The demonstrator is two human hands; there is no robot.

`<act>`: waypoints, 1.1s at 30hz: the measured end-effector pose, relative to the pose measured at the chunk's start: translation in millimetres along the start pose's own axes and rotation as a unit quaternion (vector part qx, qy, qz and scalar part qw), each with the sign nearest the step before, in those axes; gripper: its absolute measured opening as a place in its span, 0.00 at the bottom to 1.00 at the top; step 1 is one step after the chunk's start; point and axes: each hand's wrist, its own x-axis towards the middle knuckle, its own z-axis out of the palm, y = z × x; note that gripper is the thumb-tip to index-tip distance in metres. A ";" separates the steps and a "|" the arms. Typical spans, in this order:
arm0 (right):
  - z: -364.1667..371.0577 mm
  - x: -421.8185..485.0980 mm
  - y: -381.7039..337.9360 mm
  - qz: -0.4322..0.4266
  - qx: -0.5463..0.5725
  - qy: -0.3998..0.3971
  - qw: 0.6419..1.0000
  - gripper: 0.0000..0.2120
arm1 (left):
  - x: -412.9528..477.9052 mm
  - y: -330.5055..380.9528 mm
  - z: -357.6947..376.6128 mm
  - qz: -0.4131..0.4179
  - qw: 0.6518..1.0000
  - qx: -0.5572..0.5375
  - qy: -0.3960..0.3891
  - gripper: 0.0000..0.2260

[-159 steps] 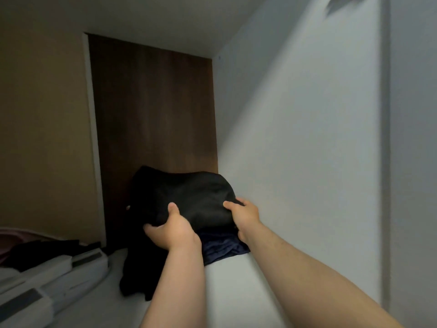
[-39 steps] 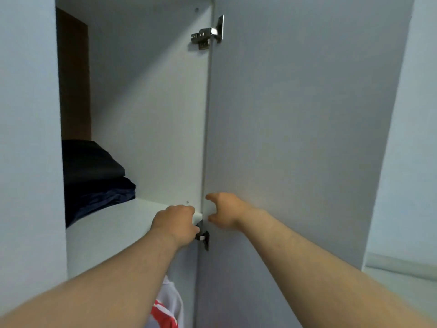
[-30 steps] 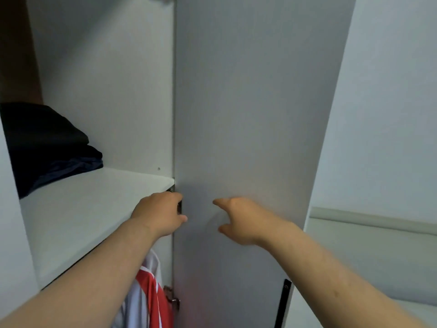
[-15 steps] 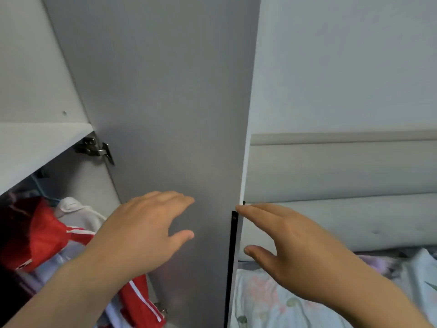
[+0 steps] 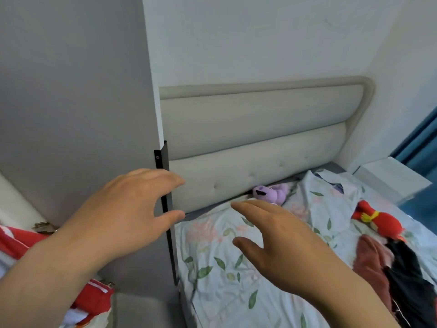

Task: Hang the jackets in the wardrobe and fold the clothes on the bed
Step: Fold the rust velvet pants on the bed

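Grey wardrobe door stands beside floral-sheeted bed and padded headboard.

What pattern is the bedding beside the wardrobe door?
Pale bedding printed with green leaves and faint pink flowers, clearest in the head view.

L side is blocked by the wardrobe door, a tall grey panel w/ a black handle strip down its edge. The back is closed off by the padded headboard; a purple plush is wedged at its foot. Btwn the door edge and the clothes heap, a wide stretch of bed sheet is left bare below the right hand. R side is taken up by the heap, w/ a red plush just beside it. Low L, room by the door's hinge side is filled by a red-white jacket.
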 end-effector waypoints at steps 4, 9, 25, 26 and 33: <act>3.8 -23.0 13.6 0.055 -0.018 -0.011 0.998 0.27 | 4.4 5.6 18.0 0.029 0.999 -0.010 -0.022 0.26; 12.8 -38.5 36.9 0.107 -0.030 -0.030 0.993 0.28 | 21.3 13.7 34.7 0.059 0.996 -0.023 -0.055 0.27; 30.4 -30.5 123.3 0.253 0.025 -0.014 0.967 0.33 | 147.8 23.0 125.1 0.196 0.974 -0.076 -0.088 0.27; 30.2 -30.8 128.3 0.263 0.026 -0.011 0.964 0.33 | 157.4 25.4 130.0 0.213 0.970 -0.076 -0.089 0.26; 20.3 -53.0 145.3 0.365 0.024 0.011 0.931 0.33 | 200.5 17.5 186.1 0.258 0.947 -0.101 -0.159 0.28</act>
